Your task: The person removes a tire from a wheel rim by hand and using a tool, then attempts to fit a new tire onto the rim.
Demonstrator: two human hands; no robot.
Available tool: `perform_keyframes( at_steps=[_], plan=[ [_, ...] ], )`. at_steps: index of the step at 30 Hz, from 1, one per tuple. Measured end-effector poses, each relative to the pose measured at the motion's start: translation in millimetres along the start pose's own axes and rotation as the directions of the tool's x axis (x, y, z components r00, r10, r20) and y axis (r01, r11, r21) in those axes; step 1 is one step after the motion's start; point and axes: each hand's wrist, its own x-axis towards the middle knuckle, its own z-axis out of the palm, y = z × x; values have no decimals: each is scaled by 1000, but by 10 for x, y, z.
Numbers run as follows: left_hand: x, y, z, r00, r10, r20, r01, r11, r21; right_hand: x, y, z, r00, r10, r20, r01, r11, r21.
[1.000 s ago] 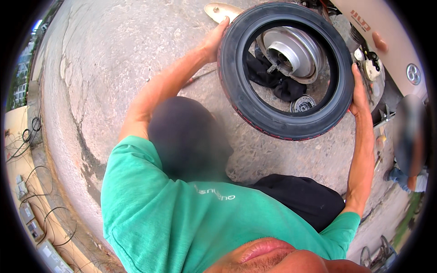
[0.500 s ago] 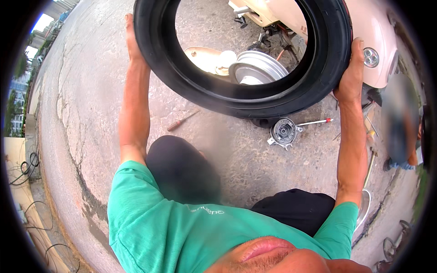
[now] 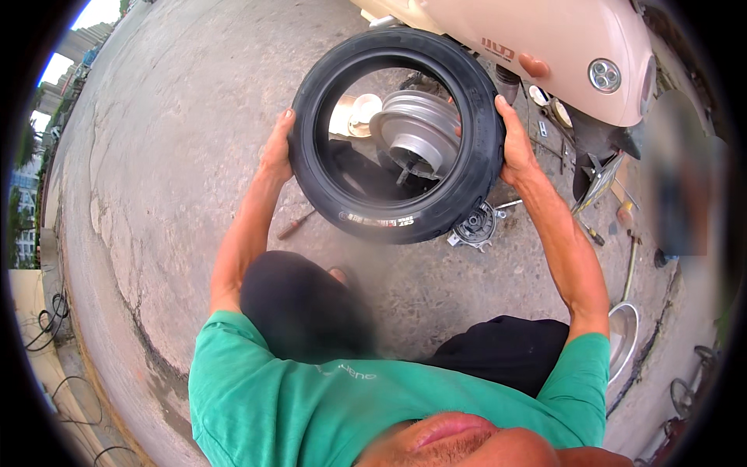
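Between my two hands is a black rubber tire (image 3: 481, 117), held up off the ground in front of me. My left hand (image 3: 278, 146) grips its left sidewall, thumb upward. On the opposite side my right hand (image 3: 517, 148) presses against the tread, its thumb up too; the fingers of both hands are partly hidden behind the rubber. Through the tire's opening I see a silver wheel rim (image 3: 416, 128) with an axle at its middle, resting on the ground beyond. A round metal hub plate (image 3: 476, 227) lies below the tire's right edge, partly covered by it.
A pink scooter body (image 3: 568, 54) stands at the far right. A screwdriver (image 3: 294, 226) lies left of the tire. Several tools and a hammer (image 3: 632, 261) are scattered on the right, above a silver bowl-shaped part (image 3: 622, 338). Black cables (image 3: 50, 319) lie at the far left.
The tire has come down and nearer to me in both hands, tilted more face-on. Rim, scooter and loose tools show more fully beyond it.
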Motion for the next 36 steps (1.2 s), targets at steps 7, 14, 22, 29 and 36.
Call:
perform_keyframes(
  at_steps=[7,14,22,29,36],
  plan=[
    [-57,-46,270,992,120,44,-120,993,-7,18,85,-260,997,35,69,-35,999,-5],
    [-123,11,410,993,111,39,-111,994,-2,34,178,-373,997,24,68,-26,999,20],
    [-58,-76,319,993,114,9,-114,993,-7,70,261,-425,999,20,45,-20,1000,7],
    [-28,-64,344,992,121,41,-121,993,0,82,221,-444,999,21,41,-20,1000,-18],
    [-44,-109,271,994,107,34,-107,994,7,89,300,-478,997,28,77,-26,999,-22]
  ],
)
